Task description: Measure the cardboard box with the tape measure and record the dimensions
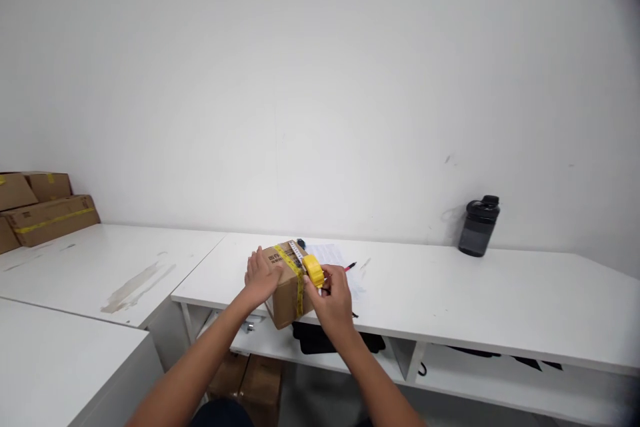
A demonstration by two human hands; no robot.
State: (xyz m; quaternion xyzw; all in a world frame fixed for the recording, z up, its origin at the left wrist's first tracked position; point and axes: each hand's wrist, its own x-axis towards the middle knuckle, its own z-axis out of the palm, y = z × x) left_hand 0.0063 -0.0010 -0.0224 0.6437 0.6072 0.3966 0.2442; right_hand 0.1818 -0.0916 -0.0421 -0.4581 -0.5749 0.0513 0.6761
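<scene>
Pinching a yellow plastic tape measure [314,271] between thumb and fingers, the right hand [334,297] holds it against the right part of a small brown cardboard box [285,297], at the near edge of the white tabletop [415,287]. The measure's case lies just ahead and to the left of this grip, and its pale marked blade [296,251] stretches away, slanting left over the box's upper face toward the far edge. The right hand is the nearer one to the measure; the left hand [261,277] rests on the box's opposite side, its grip spread, thumb over the upper face and fingers along the left edge. The box sits tilted, its near lower corner dropping past the tabletop's front edge.

Dark printed characters mark the box's upper face beside the left thumb, too small to read. Yellow packing tape [300,297] bands the box, carrying dark print that is equally illegible. Behind the right hand, a white paper sheet [325,253] shows faint rows of print; no brand can be made out on the dark translucent bottle [479,230].
</scene>
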